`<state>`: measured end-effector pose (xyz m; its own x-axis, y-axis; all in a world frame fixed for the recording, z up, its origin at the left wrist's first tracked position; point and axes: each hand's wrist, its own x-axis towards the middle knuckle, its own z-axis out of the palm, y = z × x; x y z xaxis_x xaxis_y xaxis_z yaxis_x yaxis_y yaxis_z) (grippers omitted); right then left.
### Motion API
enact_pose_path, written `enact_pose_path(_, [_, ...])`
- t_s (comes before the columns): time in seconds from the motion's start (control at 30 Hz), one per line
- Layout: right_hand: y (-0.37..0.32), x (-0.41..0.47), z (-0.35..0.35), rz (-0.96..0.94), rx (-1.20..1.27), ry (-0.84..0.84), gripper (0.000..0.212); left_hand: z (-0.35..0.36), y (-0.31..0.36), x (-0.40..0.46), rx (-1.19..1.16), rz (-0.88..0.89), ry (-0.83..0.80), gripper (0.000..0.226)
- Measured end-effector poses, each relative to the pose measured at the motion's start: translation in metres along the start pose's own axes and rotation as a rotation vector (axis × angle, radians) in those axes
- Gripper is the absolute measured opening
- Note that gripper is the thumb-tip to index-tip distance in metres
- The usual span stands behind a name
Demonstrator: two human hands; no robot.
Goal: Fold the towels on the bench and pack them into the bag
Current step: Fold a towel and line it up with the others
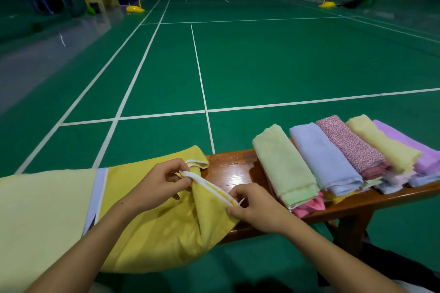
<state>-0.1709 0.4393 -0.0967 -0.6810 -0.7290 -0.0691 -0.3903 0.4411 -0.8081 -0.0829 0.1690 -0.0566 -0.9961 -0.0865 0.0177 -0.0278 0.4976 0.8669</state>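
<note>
Both the left hand (pixel 159 182) and right hand (pixel 256 207) pinch the white hem of a yellow towel (pixel 166 221) draped over the bench (pixel 228 173). Much of it overhangs the near edge, so a loosened pinch could let it slide to the floor. No bag is in view.

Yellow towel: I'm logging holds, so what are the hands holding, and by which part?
Both hold the yellow towel by its white-trimmed hem: left hand pinches one end, right hand the other.

yellow towel (pixel 166 228) draped over bench (pixel 233 171), folded towels (pixel 333 162) beside
</note>
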Motion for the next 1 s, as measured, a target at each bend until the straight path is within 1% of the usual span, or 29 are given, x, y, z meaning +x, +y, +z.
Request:
enact_pose_path(0.07, [-0.005, 0.009, -0.003, -0.051, -0.036, 0.049, 0.002, -0.002, 0.0, -0.002, 0.015, 0.002, -0.019, 0.005])
enact_pose_path(0.17, [-0.012, 0.023, -0.001, -0.106, -0.08, 0.114, 0.011, -0.005, -0.001, -0.006, 0.009, 0.015, -0.038, 0.002])
enact_pose_path(0.27, [-0.012, 0.037, 0.009, -0.108, -0.08, 0.161, 0.006, -0.008, 0.001, -0.009, -0.009, 0.039, -0.025, 0.007])
enact_pose_path(0.4, [-0.01, 0.057, 0.02, -0.096, 0.052, 0.234, 0.007, -0.013, 0.002, -0.015, -0.044, 0.09, -0.012, 0.02])
enact_pose_path(0.47, [-0.013, 0.064, 0.023, -0.101, 0.18, 0.252, 0.008, -0.016, 0.002, -0.018, -0.058, 0.115, -0.008, 0.02])
enact_pose_path(0.6, [-0.025, 0.066, 0.031, -0.124, 0.458, 0.134, 0.009, -0.022, 0.0, -0.023, -0.06, 0.159, -0.012, 0.01])
enact_pose_path(0.67, [-0.033, 0.066, 0.035, -0.143, 0.593, 0.077, 0.011, -0.025, -0.002, -0.024, -0.059, 0.17, -0.012, 0.012])
enact_pose_path(0.73, [-0.039, 0.065, 0.036, -0.15, 0.672, 0.061, 0.014, -0.029, -0.002, -0.026, -0.076, 0.181, -0.013, 0.02])
enact_pose_path(0.8, [-0.044, 0.064, 0.033, -0.145, 0.706, 0.057, 0.012, -0.032, -0.001, -0.027, -0.087, 0.199, -0.014, 0.025])
enact_pose_path(0.87, [-0.049, 0.063, 0.029, -0.145, 0.701, 0.073, 0.009, -0.034, -0.001, -0.028, -0.082, 0.211, -0.014, 0.024])
enact_pose_path(0.93, [-0.049, 0.064, 0.022, -0.151, 0.653, 0.094, 0.01, -0.038, -0.005, -0.03, -0.048, 0.198, -0.022, 0.02])
enact_pose_path(1.0, [-0.046, 0.066, 0.011, -0.179, 0.532, 0.103, 0.01, -0.042, -0.008, -0.031, 0.034, 0.177, -0.025, 0.013])
